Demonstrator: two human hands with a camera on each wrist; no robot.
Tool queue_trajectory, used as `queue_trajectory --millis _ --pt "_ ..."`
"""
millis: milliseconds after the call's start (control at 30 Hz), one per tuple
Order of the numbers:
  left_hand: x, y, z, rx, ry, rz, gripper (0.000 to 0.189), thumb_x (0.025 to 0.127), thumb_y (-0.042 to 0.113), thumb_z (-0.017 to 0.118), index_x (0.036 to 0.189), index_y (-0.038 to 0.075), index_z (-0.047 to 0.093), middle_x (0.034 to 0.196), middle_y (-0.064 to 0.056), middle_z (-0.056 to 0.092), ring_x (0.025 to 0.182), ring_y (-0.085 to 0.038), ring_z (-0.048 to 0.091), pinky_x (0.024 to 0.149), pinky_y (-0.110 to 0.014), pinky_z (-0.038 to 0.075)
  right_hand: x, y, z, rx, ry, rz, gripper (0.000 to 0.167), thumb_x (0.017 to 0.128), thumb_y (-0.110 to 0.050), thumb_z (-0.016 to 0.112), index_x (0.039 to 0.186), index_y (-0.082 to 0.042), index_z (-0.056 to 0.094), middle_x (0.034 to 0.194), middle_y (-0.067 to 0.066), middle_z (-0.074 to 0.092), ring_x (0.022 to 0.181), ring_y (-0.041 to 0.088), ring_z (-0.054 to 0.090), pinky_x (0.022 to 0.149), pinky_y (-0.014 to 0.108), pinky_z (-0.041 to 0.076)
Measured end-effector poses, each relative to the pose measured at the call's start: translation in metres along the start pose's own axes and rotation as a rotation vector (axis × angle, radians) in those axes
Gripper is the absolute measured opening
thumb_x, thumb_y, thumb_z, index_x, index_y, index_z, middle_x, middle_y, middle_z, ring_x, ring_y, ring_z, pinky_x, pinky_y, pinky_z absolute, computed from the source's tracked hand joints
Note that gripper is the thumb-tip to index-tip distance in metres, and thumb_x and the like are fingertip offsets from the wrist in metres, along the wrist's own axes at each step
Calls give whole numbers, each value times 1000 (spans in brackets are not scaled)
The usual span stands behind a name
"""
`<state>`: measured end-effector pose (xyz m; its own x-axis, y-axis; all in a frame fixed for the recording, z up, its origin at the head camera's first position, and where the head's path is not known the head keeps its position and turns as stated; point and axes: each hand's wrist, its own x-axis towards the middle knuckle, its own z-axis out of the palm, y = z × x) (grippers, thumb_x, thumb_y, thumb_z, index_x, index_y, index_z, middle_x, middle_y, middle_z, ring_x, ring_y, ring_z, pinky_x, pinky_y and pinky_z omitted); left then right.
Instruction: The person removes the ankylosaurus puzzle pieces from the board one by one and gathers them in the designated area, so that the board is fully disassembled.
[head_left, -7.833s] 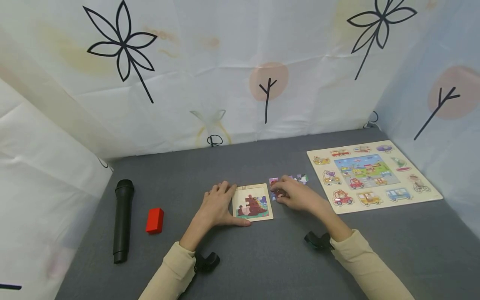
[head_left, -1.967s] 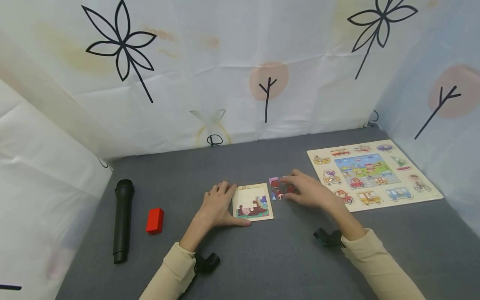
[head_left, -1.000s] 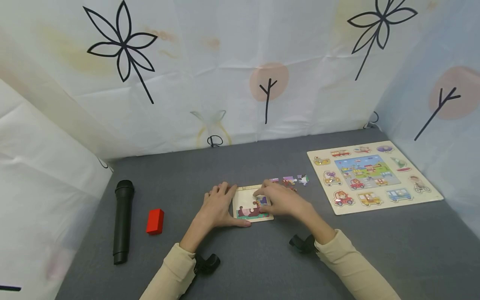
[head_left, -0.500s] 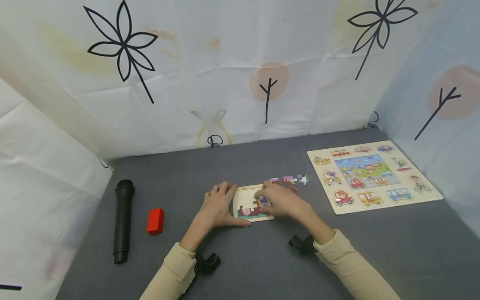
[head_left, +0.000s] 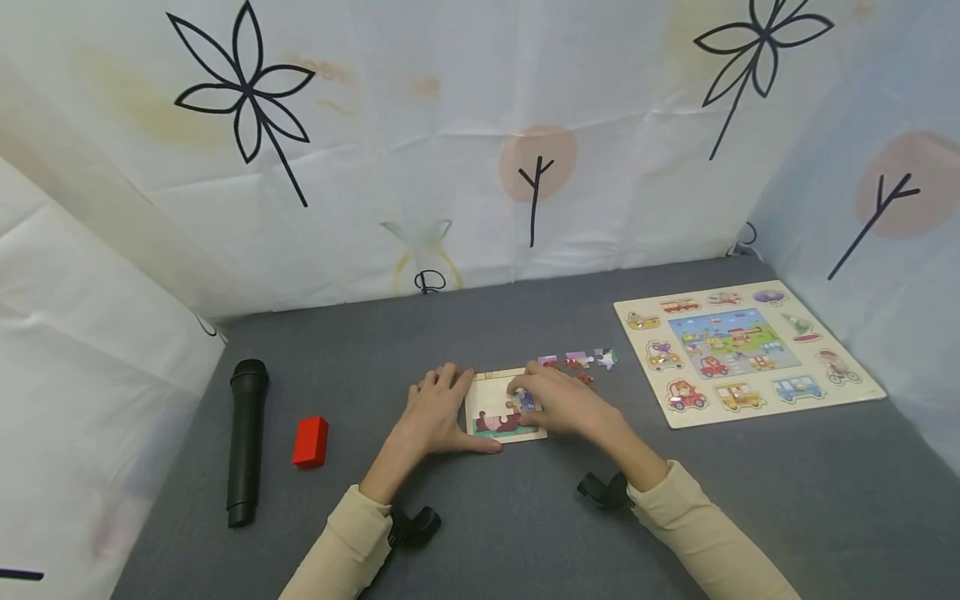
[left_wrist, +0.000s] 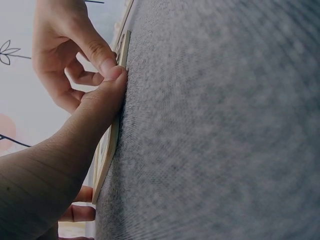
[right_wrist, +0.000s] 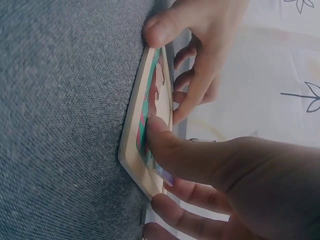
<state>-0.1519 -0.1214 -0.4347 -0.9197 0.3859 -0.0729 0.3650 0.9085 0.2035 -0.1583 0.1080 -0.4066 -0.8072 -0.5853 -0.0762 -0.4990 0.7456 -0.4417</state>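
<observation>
A small wooden puzzle tray (head_left: 491,385) lies on the grey table, its lower part filled with brown and green pieces and its upper left bare. My left hand (head_left: 431,417) holds the tray by its left side and near edge, the thumb along the near edge. Over the tray's right side, my right hand (head_left: 562,402) pinches a purple-blue puzzle piece (right_wrist: 164,176), which looks tilted up in the right wrist view. My fingers partly hide it. Several loose puzzle pieces (head_left: 577,360) lie just beyond the right hand.
A larger wooden vehicle puzzle board (head_left: 735,346) lies at the right. On the left are a black microphone (head_left: 246,442) and a red block (head_left: 310,442). Printed white cloth (head_left: 465,167) hangs behind the table.
Brown pieces seen in the tray earlier are gone from it. My right hand has come from the loose pieces to the tray, where the purple-blue piece now tilts. The left hand stays put.
</observation>
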Motion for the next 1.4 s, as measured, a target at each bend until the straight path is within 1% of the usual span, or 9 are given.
queue_trajectory --millis 100,300,467,567,800,1033,1200,1400 --pt "0 0 0 1 -8 -2 119 65 81 78 156 14 42 144 -13 48 127 -37 49 98 -58 44 1 -1 0 5 -1 16 41 85 -15 84 124 -7 72 108 7 62 79 11 52 71 25 47" --pt "0 1 -1 7 -14 -5 120 64 82 77 156 13 42 144 -14 48 127 -37 49 98 -59 44 1 -1 0 3 2 27 38 85 -9 82 122 -7 73 109 7 63 85 14 59 75 27 51" --pt "0 1 0 9 -18 -9 120 64 82 77 157 14 41 145 -13 48 128 -37 49 100 -59 44 -1 0 0 7 19 12 37 87 -8 80 123 -6 73 108 7 64 84 13 58 74 25 50" --pt "0 1 0 6 -10 -6 120 64 82 78 156 14 42 144 -13 48 127 -37 49 99 -59 44 -2 1 0 21 33 6 36 88 -8 79 124 -6 72 108 6 64 82 12 57 72 24 49" --pt "0 0 1 2 0 -1 119 64 82 78 156 15 42 143 -13 49 126 -37 50 97 -59 45 -5 5 -5 16 50 34 33 93 -13 76 125 -10 72 109 6 65 80 11 53 70 27 46" --pt "0 0 1 1 -2 -5 120 64 82 78 156 15 42 143 -13 49 126 -36 49 97 -58 44 -14 18 -11 30 68 35 31 92 -9 75 123 -10 71 105 7 62 78 13 50 67 26 43" --pt "0 0 1 -9 -10 -10 120 64 81 79 156 15 42 144 -13 48 128 -37 48 99 -59 44 -21 30 -15 20 79 34 30 93 -6 73 122 -9 72 108 8 63 81 13 52 70 28 45" --pt "0 0 2 -9 -10 -8 121 63 80 80 157 14 41 144 -14 47 128 -36 48 99 -59 43 -32 43 -22 2 74 62 31 94 -5 72 125 -9 72 108 10 63 81 14 52 72 31 45"
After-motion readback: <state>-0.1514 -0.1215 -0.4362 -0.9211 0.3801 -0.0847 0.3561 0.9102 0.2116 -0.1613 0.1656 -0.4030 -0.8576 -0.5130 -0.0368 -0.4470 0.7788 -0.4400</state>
